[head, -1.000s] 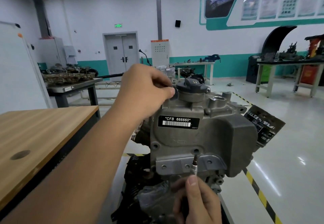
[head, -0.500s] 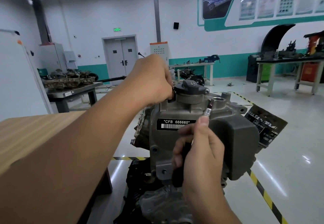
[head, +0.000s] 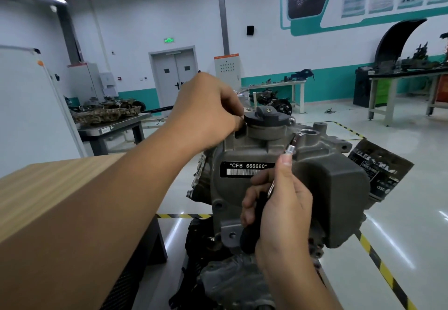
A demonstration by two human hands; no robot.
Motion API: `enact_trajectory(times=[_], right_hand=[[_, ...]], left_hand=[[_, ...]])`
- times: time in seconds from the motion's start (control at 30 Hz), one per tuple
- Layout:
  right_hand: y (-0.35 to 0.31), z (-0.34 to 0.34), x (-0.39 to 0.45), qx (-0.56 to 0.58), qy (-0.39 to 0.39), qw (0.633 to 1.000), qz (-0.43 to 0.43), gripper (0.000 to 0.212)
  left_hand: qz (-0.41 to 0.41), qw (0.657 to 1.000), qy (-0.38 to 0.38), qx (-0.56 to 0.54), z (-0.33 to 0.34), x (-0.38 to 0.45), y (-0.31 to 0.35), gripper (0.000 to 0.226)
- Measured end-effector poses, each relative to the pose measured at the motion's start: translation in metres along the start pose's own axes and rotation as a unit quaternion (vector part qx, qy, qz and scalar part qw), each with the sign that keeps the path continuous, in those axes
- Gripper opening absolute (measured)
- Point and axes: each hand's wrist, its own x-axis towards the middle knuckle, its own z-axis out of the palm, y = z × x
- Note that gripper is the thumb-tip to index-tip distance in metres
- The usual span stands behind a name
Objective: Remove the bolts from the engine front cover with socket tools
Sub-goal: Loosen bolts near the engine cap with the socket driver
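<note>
The grey engine front cover (head: pixel 339 188) stands upright before me, with a black label reading CFB 666660 and a black oil filler cap (head: pixel 266 118) on top. My right hand (head: pixel 278 207) grips a black-handled socket driver (head: pixel 289 150), forefinger along its shaft, the silver socket tip up against the cover's top right, beside a round port. My left hand (head: pixel 206 113) rests curled on the cover's top left edge, fingers touching the cap's rim. Whether it holds anything is hidden.
A wooden-topped bench (head: pixel 48 193) sits close on the left. Yellow-black floor tape (head: pixel 383 268) runs past the engine stand. A whiteboard (head: pixel 29 106) and a metal table with parts (head: pixel 109 120) stand behind; more workbenches (head: pixel 400 79) line the far wall.
My right hand lifted the socket driver from a low bolt on the cover's front up to its top right. My left hand stayed at the top left edge.
</note>
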Motion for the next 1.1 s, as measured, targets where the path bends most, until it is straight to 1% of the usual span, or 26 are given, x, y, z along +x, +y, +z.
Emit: enact_trajectory(times=[0.17,0.23,0.3,0.4,0.47,0.53,0.6,0.63,0.73,0.8,0.93,1.03,1.1], right_hand=[[0.006,-0.008,-0.011,-0.022,0.037,0.999,0.031,0.065],[0.005,-0.011,-0.012,-0.016,0.056,0.997,0.055,0.07],[0.004,-0.012,-0.01,-0.014,0.069,0.995,0.077,0.074],[0.002,-0.01,-0.008,-0.022,0.074,0.993,0.085,0.079],[0.001,-0.01,-0.006,-0.03,0.073,0.993,0.083,0.08],[0.0,-0.011,-0.005,-0.027,0.072,0.993,0.089,0.077],[0.001,-0.012,-0.005,-0.022,0.066,0.993,0.095,0.073],[0.001,-0.013,-0.005,-0.022,0.063,0.993,0.096,0.072],[0.0,-0.013,-0.005,-0.025,0.056,0.993,0.098,0.07],[0.0,-0.013,-0.005,-0.016,0.053,0.994,0.098,0.069],[0.002,-0.011,-0.005,-0.019,0.058,0.995,0.083,0.068],[0.002,-0.008,-0.007,-0.031,0.054,0.997,0.051,0.066],[0.001,-0.006,-0.007,-0.05,0.046,0.997,0.021,0.067]], left_hand=[[0.025,0.999,0.009,-0.037,-0.001,-0.005,-0.009,0.021],[0.028,0.999,0.001,-0.04,-0.001,-0.005,-0.01,0.021],[0.014,0.998,-0.032,-0.055,-0.003,-0.001,-0.011,0.02],[-0.027,0.992,-0.107,-0.062,-0.012,0.011,-0.006,0.022],[-0.045,0.988,-0.141,-0.047,-0.014,0.017,-0.001,0.023],[-0.052,0.986,-0.157,-0.013,-0.014,0.022,0.004,0.022],[-0.05,0.986,-0.159,0.01,-0.014,0.023,0.008,0.024],[-0.044,0.987,-0.154,0.003,-0.014,0.023,0.008,0.026],[-0.03,0.989,-0.125,-0.074,-0.016,0.018,0.005,0.033],[-0.029,0.987,-0.122,-0.098,-0.016,0.014,0.002,0.033],[-0.029,0.987,-0.138,-0.079,-0.014,0.014,0.005,0.033],[-0.025,0.988,-0.143,-0.051,-0.014,0.016,0.009,0.034],[-0.033,0.989,-0.139,-0.05,-0.014,0.017,0.01,0.034]])
